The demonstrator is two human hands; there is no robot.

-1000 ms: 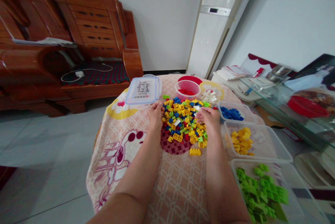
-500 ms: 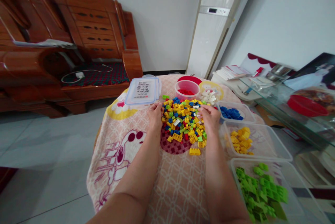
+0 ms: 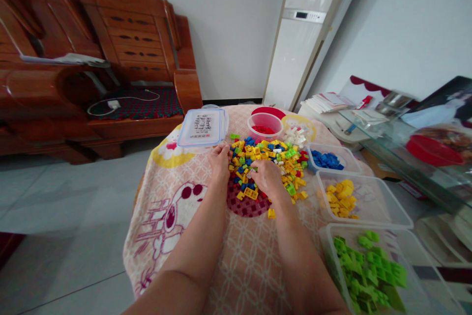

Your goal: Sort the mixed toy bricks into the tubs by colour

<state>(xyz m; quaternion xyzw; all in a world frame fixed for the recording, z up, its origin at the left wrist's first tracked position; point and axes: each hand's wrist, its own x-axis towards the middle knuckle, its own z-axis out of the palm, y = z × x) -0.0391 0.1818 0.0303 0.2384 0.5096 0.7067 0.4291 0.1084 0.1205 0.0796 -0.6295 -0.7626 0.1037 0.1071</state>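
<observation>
A heap of mixed toy bricks [image 3: 291, 167] in yellow, blue, green, red and white lies on the patterned tablecloth [image 3: 250, 251]. My left hand [image 3: 220, 158] rests at the heap's left edge, its fingers closed; whatever they hold is hidden. Over the middle of the heap, my right hand [image 3: 267, 176] pinches a white brick [image 3: 251, 173], mostly covered by the fingers. White bricks [image 3: 296, 135] form a small pile behind the heap. Red bricks sit in a round tub [image 3: 264, 117].
To the right stand clear boxes: one with blue bricks [image 3: 326, 159], one with yellow bricks [image 3: 341, 198], one with green bricks [image 3: 368, 271]. A clear box with a blue-edged lid [image 3: 204, 127] is at the back left. A glass table [image 3: 383, 150] adjoins the right side.
My right hand has moved left from the heap's right side to its middle, onto the white brick there. Bricks on the right are now uncovered. My left hand has stayed put.
</observation>
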